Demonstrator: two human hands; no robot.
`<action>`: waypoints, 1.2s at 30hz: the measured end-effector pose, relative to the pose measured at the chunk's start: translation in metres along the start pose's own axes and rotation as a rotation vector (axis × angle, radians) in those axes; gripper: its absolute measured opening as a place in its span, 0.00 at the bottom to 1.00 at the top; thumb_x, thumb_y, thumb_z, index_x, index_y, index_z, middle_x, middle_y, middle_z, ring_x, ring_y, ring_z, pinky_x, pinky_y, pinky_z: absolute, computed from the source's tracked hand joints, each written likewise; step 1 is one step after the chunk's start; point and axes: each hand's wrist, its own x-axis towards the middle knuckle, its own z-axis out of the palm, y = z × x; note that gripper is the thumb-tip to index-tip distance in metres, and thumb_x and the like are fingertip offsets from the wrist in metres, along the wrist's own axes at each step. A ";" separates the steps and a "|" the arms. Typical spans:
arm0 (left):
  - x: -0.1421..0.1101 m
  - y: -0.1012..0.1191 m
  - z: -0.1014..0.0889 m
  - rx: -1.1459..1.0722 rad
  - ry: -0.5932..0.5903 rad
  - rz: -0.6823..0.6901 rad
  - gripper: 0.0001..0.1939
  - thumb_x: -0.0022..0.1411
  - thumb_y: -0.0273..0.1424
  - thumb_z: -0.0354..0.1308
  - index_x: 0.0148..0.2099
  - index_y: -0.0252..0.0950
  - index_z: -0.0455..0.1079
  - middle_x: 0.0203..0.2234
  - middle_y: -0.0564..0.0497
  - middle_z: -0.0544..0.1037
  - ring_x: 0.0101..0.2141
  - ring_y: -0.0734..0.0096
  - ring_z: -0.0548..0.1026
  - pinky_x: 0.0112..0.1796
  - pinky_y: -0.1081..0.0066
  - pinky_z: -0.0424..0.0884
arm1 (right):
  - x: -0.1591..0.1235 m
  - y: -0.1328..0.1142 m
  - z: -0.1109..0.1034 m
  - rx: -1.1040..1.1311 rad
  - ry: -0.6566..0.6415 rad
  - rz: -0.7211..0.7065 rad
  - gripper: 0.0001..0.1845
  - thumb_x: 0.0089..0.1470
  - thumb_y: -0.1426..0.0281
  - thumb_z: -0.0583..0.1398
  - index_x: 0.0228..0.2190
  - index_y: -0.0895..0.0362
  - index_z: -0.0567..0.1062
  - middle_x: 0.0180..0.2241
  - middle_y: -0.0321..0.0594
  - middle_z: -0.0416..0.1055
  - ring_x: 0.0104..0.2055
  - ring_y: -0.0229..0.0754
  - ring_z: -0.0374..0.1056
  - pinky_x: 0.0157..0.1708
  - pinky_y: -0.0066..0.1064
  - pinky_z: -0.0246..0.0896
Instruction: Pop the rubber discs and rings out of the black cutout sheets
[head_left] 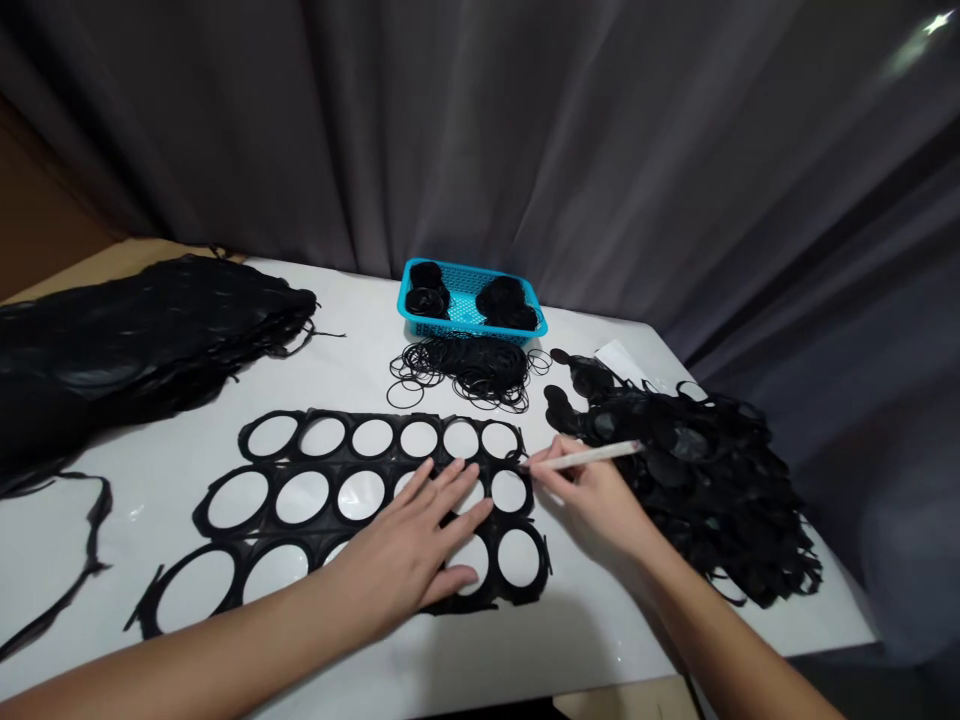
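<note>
A flat black rubber sheet point(339, 530) with rows of round holes lies on the white table. My left hand point(420, 540) rests on it palm down, fingers spread, covering some of the holes. At the sheet's right edge, my right hand point(589, 490) grips a slim white pen-like tool point(592, 455). Its near end is at the sheet between the back and middle rows; the exact tip is hard to make out. Just behind the sheet is a loose pile of thin black rings point(480, 368).
A blue basket point(472, 330) holding black rings and discs stands at the back. Black scraps and discs point(705, 480) are heaped at right, near a white paper point(622, 362). A big stack of black sheets point(150, 330) fills the left. Grey curtain point(465, 130) hangs behind the table point(352, 310).
</note>
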 end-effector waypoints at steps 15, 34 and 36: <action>0.002 0.008 0.007 -0.068 -0.055 0.011 0.32 0.68 0.44 0.58 0.70 0.49 0.55 0.71 0.45 0.48 0.69 0.46 0.48 0.64 0.46 0.52 | -0.029 0.006 0.030 0.036 -0.086 -0.003 0.09 0.61 0.67 0.59 0.28 0.54 0.70 0.36 0.39 0.76 0.40 0.44 0.71 0.43 0.35 0.63; 0.002 0.009 -0.010 -0.066 -0.053 0.148 0.29 0.70 0.45 0.56 0.70 0.50 0.56 0.70 0.47 0.53 0.68 0.48 0.52 0.65 0.48 0.51 | 0.000 0.014 -0.043 -0.284 0.355 -0.065 0.09 0.62 0.67 0.55 0.28 0.52 0.67 0.36 0.45 0.78 0.36 0.48 0.71 0.39 0.38 0.62; 0.000 0.013 -0.014 -0.096 -0.094 0.225 0.29 0.71 0.44 0.56 0.70 0.49 0.57 0.69 0.46 0.56 0.68 0.52 0.53 0.66 0.50 0.50 | -0.018 0.009 -0.031 -0.203 0.255 -0.050 0.10 0.61 0.66 0.57 0.27 0.52 0.67 0.35 0.42 0.79 0.37 0.46 0.73 0.38 0.35 0.64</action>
